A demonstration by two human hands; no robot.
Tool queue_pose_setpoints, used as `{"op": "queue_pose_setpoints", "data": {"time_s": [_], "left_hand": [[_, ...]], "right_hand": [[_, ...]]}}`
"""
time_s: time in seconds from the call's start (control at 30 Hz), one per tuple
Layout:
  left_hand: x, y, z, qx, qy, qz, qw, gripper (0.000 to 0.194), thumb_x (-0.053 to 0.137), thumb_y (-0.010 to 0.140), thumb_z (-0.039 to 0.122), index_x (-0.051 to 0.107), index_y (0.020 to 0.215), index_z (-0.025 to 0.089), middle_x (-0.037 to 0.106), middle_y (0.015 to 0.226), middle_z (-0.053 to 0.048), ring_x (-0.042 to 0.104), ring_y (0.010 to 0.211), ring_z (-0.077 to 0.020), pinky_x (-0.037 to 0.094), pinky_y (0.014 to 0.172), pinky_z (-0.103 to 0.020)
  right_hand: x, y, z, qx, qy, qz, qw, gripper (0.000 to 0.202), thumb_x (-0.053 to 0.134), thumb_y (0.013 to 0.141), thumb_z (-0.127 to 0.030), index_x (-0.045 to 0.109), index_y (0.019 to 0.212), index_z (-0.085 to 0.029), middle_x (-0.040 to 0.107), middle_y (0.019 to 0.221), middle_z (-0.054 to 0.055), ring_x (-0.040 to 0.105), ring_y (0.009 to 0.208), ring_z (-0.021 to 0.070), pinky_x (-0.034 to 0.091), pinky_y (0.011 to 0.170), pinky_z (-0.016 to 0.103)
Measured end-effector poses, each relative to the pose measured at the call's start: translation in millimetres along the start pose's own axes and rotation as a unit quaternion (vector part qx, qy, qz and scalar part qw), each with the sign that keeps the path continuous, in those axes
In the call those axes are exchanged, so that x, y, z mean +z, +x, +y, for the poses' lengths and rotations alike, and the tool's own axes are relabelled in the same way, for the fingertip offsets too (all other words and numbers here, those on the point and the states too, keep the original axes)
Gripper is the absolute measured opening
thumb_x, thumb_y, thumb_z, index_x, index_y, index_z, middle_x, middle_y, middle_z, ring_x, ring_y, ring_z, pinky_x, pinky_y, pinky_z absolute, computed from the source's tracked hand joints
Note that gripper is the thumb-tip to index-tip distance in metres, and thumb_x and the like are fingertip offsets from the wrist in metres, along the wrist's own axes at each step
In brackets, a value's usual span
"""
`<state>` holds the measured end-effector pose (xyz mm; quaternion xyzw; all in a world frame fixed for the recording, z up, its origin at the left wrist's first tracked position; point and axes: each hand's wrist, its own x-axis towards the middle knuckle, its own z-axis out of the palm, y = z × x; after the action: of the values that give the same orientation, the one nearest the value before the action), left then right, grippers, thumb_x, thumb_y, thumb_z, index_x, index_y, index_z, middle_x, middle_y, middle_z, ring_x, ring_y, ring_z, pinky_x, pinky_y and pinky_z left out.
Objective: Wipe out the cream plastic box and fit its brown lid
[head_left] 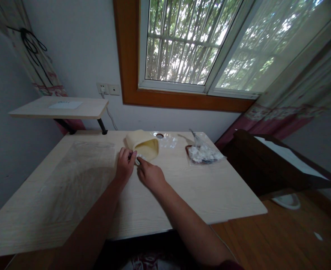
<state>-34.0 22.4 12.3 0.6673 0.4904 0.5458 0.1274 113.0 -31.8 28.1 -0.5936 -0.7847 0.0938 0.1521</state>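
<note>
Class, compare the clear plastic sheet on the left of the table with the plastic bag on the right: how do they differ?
The plastic sheet lies flat and empty; the plastic bag is crumpled and holds white pieces. The sheet is far larger than the bag. Both are clear plastic and rest on the table, untouched by either hand.

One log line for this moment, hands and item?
left hand: pinching cream pouch edge | right hand: at same edge | plastic bag: right, untouched

On the table, the pouch lies at the far middle, both hands at its near edge. Plastic bag to its right; plastic sheet to its left; shelf behind.
</note>
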Motion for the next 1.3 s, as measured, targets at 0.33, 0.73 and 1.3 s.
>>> {"op": "queue_pose_setpoints", "data": {"time_s": [0.33, 0.73, 1.3], "left_hand": [[-0.3, 1, -3, 0.007, 0.003, 0.001, 1.000, 0.019, 0.054, 0.095, 0.035, 0.054, 0.081, 0.021, 0.052, 0.086, -0.003, 0.054, 0.080, -0.0176, 0.044, 0.072, -0.031], [0.6, 4, -6, -0.069, -0.053, -0.005, 0.996, 0.023, 0.055, 0.093, 0.040, 0.055, 0.080, 0.022, 0.053, 0.083, -0.002, 0.055, 0.076, -0.0166, 0.046, 0.067, -0.029], [0.4, 4, -4, -0.050, -0.014, -0.011, 0.999, 0.020, 0.051, 0.095, 0.037, 0.051, 0.081, 0.022, 0.054, 0.082, -0.003, 0.055, 0.078, -0.0182, 0.044, 0.070, -0.031]], "right_hand": [[-6, 4, 14, 0.078, -0.090, 0.015, 0.993, 0.055, 0.034, 0.099, -0.033, 0.029, 0.152, -0.025, 0.057, 0.142, 0.012, 0.072, 0.091, 0.0268, 0.055, 0.078, 0.040], [-6, 0, 0, 0.050, -0.071, -0.002, 0.996, 0.058, 0.037, 0.098, -0.034, 0.026, 0.155, -0.025, 0.049, 0.150, 0.012, 0.071, 0.096, 0.0253, 0.055, 0.082, 0.038], [-11, 2, 7, 0.065, -0.077, 0.004, 0.995, 0.058, 0.039, 0.097, -0.033, 0.029, 0.153, -0.024, 0.049, 0.149, 0.012, 0.070, 0.100, 0.0251, 0.054, 0.084, 0.037]]}}
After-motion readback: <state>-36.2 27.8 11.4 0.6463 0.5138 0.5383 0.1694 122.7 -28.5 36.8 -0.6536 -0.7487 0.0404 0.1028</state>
